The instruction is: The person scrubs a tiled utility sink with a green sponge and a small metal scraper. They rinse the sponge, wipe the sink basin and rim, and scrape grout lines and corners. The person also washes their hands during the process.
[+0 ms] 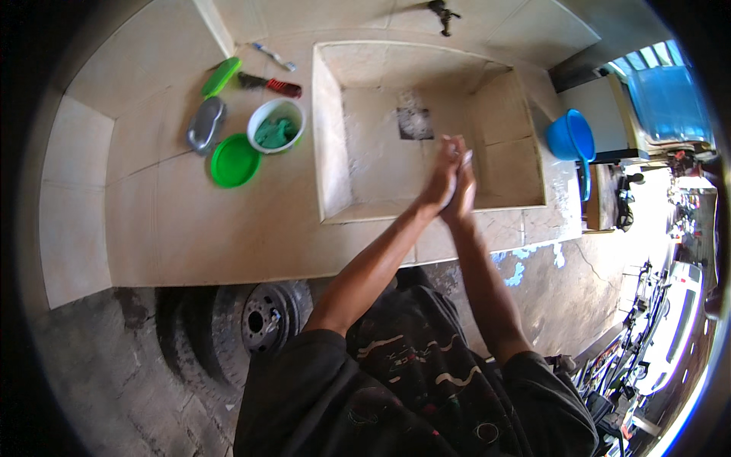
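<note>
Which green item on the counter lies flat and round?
The round green lid, lying flat beside the white bowl; the other green piece, an oblong lid, sits farther back.

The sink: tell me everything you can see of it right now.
The sink is a square basin sunk into a beige tiled counter, lined with the same tiles. Its floor looks wet, with a dark square drain near the back and some foam around it. A dark tap sticks out of the wall behind it. The left hand and right hand, pressed palm to palm, are over its front right part; whether they touch the rim cannot be told.
</note>
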The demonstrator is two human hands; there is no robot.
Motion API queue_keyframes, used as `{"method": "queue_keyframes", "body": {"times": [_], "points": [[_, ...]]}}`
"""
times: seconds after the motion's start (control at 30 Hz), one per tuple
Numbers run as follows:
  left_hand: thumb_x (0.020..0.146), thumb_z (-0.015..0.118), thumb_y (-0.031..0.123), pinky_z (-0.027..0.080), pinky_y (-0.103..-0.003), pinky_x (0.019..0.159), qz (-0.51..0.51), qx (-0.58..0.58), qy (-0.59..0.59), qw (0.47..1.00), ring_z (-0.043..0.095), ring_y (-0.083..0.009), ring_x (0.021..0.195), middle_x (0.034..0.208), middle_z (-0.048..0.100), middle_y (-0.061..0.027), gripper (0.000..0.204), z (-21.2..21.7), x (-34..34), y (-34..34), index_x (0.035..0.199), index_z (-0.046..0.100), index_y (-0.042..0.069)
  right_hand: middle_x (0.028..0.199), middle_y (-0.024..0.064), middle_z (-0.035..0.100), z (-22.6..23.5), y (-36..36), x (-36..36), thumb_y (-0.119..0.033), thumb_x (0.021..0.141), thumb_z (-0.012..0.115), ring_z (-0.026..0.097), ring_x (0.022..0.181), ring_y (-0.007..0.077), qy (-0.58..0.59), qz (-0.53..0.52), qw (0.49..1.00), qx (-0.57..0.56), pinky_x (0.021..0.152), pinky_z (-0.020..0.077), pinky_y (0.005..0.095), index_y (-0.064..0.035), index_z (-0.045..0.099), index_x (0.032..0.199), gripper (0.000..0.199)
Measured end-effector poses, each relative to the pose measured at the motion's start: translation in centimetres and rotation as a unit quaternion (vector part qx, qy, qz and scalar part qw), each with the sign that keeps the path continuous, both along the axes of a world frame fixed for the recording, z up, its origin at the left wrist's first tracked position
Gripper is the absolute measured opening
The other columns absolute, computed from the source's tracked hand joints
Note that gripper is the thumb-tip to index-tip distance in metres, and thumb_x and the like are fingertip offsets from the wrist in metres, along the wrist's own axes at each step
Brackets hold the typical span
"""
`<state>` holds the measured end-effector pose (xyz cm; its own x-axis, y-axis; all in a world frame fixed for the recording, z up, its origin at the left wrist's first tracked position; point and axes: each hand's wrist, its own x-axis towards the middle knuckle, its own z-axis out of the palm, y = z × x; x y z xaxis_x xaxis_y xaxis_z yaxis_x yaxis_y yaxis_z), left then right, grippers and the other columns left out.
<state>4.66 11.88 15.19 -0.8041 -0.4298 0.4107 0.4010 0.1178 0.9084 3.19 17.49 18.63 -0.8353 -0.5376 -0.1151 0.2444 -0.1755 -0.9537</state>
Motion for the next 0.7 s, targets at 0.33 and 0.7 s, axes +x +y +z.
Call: {"method": "queue_keyframes", "body": {"times": [0.33, 0.7], "points": [[0.097, 0.032, 0.026, 0.012, -0.031, 0.111, -0.092, 0.372, -0.038, 0.923, 0.011, -0.0231, 0.138, 0.148, 0.019, -0.0158, 0.048, 0.5, 1.7, -3.1, 0.136, 0.032, -0.002, 0.139, 0.0160, 0.035, 1.2, -2.9, 3.5, -0.038, 0.098, 0.026, 0.029, 0.130, 0.0245, 0.145, 0.008, 0.988, 0.058, 0.109, 0.0174, 0.0344, 0.0026, 0.028, 0.137, 0.056], [0.096, 0.040, 0.034, 0.029, -0.029, 0.103, 0.075, 0.343, -0.185, 0.918, 0.040, -0.0186, 0.123, 0.133, 0.044, -0.0110, 0.046, 2.7, 5.7, -6.9, 0.130, 0.045, 0.004, 0.144, 0.0240, 0.022, -2.4, -6.1, 5.9, -0.030, 0.097, 0.026, 0.016, 0.137, 0.0315, 0.164, 0.081, 0.982, 0.043, 0.111, 0.0143, 0.0348, 0.0078, 0.023, 0.137, 0.055]]}}
